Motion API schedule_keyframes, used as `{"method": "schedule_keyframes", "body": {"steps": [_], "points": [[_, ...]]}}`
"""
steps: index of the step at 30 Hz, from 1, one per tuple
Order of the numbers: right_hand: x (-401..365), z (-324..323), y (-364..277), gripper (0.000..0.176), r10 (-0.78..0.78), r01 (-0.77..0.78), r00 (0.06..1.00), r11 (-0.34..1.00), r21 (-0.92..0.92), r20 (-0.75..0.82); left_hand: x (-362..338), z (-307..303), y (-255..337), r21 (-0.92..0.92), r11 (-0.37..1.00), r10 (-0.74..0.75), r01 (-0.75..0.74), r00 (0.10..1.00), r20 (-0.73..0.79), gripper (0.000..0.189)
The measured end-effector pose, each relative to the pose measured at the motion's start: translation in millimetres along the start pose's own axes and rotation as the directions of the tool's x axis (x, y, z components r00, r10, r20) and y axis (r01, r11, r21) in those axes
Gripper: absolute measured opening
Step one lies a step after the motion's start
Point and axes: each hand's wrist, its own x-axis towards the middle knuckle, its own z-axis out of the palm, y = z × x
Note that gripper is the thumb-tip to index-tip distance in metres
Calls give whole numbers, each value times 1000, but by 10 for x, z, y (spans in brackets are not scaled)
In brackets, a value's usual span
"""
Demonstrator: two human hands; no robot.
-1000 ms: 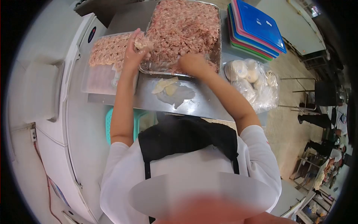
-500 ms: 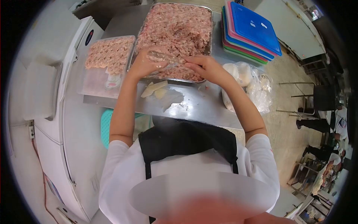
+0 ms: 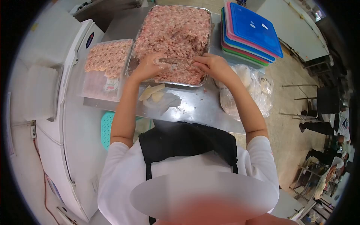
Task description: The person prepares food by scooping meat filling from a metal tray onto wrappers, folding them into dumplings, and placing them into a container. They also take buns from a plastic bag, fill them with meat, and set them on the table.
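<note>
Both my hands are over the near part of a large metal tray (image 3: 207,77) heaped with ground meat (image 3: 176,28). My right hand (image 3: 216,66) pinches the handle end of a slim metal spatula (image 3: 176,60), whose blade points left. My left hand (image 3: 149,67) is curled at the blade's other end, with meat smears on its fingers; whatever lies in its palm is hidden. To the left, a clear plastic container (image 3: 98,83) bears rows of meat dumplings (image 3: 107,56). Pale dough wrappers (image 3: 153,92) lie on the steel table below the tray.
Right of the tray stands a stack of coloured plastic lids (image 3: 255,28), the top one blue. A clear bag (image 3: 251,90) of pale round items sits by my right forearm. Left are a white freezer (image 3: 71,123) and a teal stool (image 3: 107,129). People are in the far right background.
The spatula has gone from slanting to nearly level between my hands. My right hand has shifted slightly right, and the left hand has turned a little. The whole view has shifted slightly.
</note>
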Motion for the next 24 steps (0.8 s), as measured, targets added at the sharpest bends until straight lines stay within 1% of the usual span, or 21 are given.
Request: {"method": "schedule_keyframes", "body": {"steps": [1,3,4,5,6,7,8,9,11,12,14,15,16,17,18,20,21,23,24], "points": [[21,-37,-64,25,-9,-1,998,987,-159,-60,7,-26,52,-24,995,-94,94,995,20,41],[23,78,-252,22,-76,56,985,990,-130,-157,-20,-73,205,-71,956,-281,286,957,75,46],[15,155,-296,20,-104,81,973,990,-117,-205,8,-79,112,-12,963,-270,271,961,53,48],[42,340,-160,19,-17,3,991,994,-105,-136,55,-72,-54,47,965,-260,258,965,38,50],[10,426,-26,19,42,-55,998,966,-251,-54,48,-53,-150,105,964,-250,245,968,33,52],[-23,407,161,19,104,-89,994,911,-403,16,17,-60,-114,82,966,-250,247,968,34,53],[-14,329,304,18,164,-99,984,828,-552,69,-7,-108,-27,59,968,-244,242,970,22,54],[-86,280,316,20,184,-145,982,875,-462,39,-75,-155,60,46,969,-245,243,969,36,55],[-155,94,288,24,218,-213,976,935,-285,-13,-177,-211,254,14,996,-89,91,990,-107,56],[-176,18,214,25,223,-224,975,964,-143,-23,-224,-217,335,-1,1000,-20,21,984,-176,56],[-155,-160,50,29,227,-218,972,965,145,-53,-221,-269,472,-43,991,115,-123,981,-158,53],[-141,-186,-82,29,184,-176,983,961,212,-21,-214,-310,524,-61,979,183,-194,971,-151,52],[-127,-163,-269,30,141,-138,990,950,281,8,-209,-357,563,-81,990,116,-117,993,-20,52],[-104,-119,-406,31,97,-102,995,932,347,32,-194,-400,592,-92,995,50,-40,992,114,52],[-81,-41,-473,30,102,-114,993,930,351,52,-186,-425,596,-92,995,-14,37,969,247,52],[-33,101,-528,27,111,-137,989,925,353,94,-190,-448,473,67,992,95,-108,980,172,49],[8,33,-495,24,-46,55,998,982,181,-52,-199,-456,394,152,973,152,-172,979,133,47],[32,-138,-884,24,79,-86,991,994,-60,-107,-238,-478,251,22,1000,12,-13,998,63,49],[45,-163,-1039,24,138,-163,980,971,-175,-146,-260,-496,178,-47,997,-62,64,997,37,51]]}}
